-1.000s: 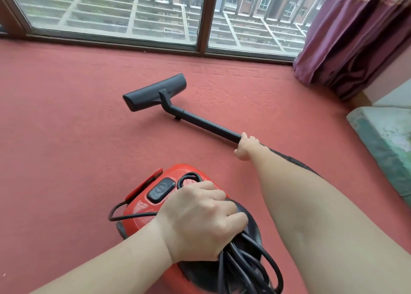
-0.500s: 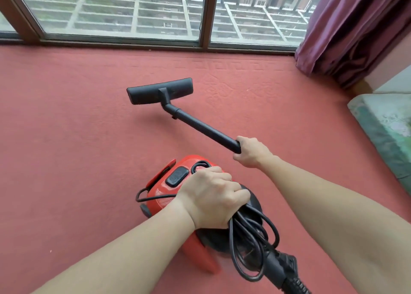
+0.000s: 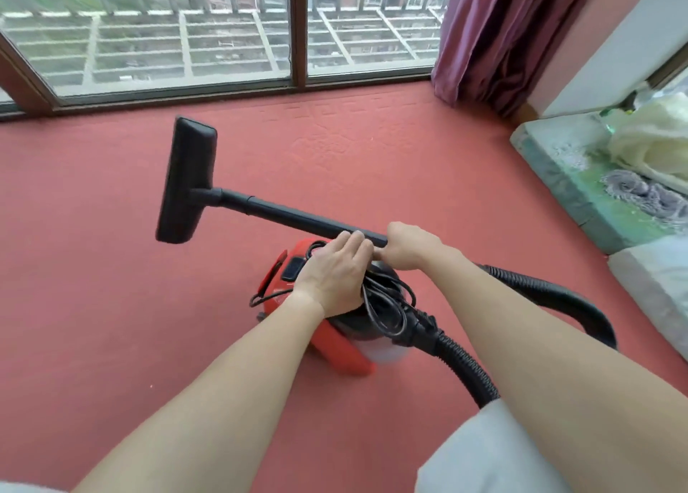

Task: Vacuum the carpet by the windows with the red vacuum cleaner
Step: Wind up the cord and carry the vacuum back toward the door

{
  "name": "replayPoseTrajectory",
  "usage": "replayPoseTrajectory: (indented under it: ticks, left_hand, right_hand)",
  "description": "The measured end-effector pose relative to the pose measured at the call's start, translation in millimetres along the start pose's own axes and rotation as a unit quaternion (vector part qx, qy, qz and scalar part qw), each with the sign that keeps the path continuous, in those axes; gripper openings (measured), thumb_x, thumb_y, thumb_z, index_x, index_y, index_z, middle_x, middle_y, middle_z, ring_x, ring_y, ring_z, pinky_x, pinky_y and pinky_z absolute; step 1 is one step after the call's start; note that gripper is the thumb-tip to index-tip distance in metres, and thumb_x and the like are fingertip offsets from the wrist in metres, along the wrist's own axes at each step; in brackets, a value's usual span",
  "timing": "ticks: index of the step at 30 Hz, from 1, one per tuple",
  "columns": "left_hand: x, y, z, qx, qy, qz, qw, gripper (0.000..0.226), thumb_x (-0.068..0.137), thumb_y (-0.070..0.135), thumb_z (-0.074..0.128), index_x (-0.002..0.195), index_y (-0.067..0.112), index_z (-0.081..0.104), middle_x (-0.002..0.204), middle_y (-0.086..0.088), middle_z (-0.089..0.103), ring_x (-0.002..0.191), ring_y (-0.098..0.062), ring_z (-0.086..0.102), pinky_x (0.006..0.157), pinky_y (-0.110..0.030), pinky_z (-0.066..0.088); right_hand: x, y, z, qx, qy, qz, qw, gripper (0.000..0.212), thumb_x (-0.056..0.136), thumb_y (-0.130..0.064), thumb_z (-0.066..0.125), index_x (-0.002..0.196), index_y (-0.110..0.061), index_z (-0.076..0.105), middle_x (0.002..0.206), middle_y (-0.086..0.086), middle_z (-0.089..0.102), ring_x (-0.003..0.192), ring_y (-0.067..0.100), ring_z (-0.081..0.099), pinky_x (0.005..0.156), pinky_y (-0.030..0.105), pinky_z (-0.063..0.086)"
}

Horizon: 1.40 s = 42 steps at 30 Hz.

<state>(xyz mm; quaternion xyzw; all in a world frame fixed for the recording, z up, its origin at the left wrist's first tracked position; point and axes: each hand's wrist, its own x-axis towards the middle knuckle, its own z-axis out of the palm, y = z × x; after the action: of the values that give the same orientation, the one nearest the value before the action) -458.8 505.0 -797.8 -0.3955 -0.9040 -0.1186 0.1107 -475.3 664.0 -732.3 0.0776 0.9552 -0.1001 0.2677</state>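
Left hand (image 3: pixel 335 274): seemingly gripping the vacuum cleaner (image 3: pixel 337 343) by its cord (image 3: pixel 387 306).
Right hand (image 3: pixel 407 246): gripping the wand (image 3: pixel 290 215).
Progress: cord lying coiled; carpet (image 3: pixel 111 306) probably awaiting vacuuming.

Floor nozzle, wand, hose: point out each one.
Floor nozzle (image 3: pixel 186 179), head view, middle of its black top face.
Wand (image 3: pixel 298 218), head view, midway along the black tube.
Hose (image 3: pixel 461 366), head view, ribbed stretch just past the canister.

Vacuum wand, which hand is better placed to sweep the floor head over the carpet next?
Right, probably. The right hand grips the wand at its hose end and can steer the floor head; the left hand sits on the red vacuum cleaner, over its cord.
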Motion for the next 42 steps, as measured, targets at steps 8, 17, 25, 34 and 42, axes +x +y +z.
replayPoseTrajectory:
  ticks: [8,17,25,34,42]
  left_hand:
    - [1,0,-3,-0.066,-0.03,-0.035,0.997,0.056,0.078,0.024,0.057,0.13,0.012,0.04,0.124,-0.003,0.059,0.12,-0.024,0.052,0.117,-0.04,0.025]
    - [4,2,-24,-0.032,-0.106,-0.043,0.993,0.034,0.078,0.022,0.054,0.111,0.013,0.048,0.104,-0.006,0.067,0.096,-0.03,0.062,0.087,-0.039,0.043]
    - [8,2,-26,-0.03,-0.134,-0.036,0.99,0.028,0.081,0.025,0.059,0.104,0.015,0.048,0.103,-0.004,0.065,0.093,-0.029,0.062,0.075,-0.038,0.042]
    - [3,5,-29,0.009,-0.18,-0.059,0.982,0.032,0.082,0.034,0.056,0.107,0.015,0.05,0.107,-0.005,0.062,0.099,-0.028,0.062,0.082,-0.039,0.043]
    - [-17,-17,-31,0.025,-0.142,-0.153,0.978,0.029,0.084,0.025,0.052,0.111,0.014,0.052,0.11,-0.006,0.063,0.102,-0.028,0.06,0.087,-0.038,0.043]
  right_hand:
    - [-19,-12,9,0.08,-0.03,-0.048,0.995,0.035,0.102,-0.027,0.03,0.104,-0.009,0.06,0.1,0.006,0.061,0.095,0.028,0.06,0.083,0.035,0.05]
    - [-23,-7,15,0.035,-0.008,-0.073,0.997,0.042,0.101,-0.032,0.028,0.08,-0.015,0.06,0.104,0.013,0.057,0.101,0.026,0.053,0.09,0.037,0.046]
    - [-62,-28,13,-0.127,-0.077,-0.016,0.989,0.06,0.074,-0.05,0.057,0.12,-0.014,0.043,0.116,0.007,0.049,0.108,0.029,0.05,0.087,0.04,0.045]
    - [-64,-35,50,-0.193,0.107,-0.051,0.974,0.043,0.081,-0.026,0.059,0.12,-0.014,0.044,0.116,0.007,0.05,0.104,0.032,0.056,0.084,0.042,0.044]
    - [-39,-55,62,-0.271,0.22,-0.118,0.93,0.031,0.064,-0.017,0.07,0.093,-0.012,0.061,0.083,0.008,0.063,0.071,0.031,0.063,0.067,0.039,0.046]
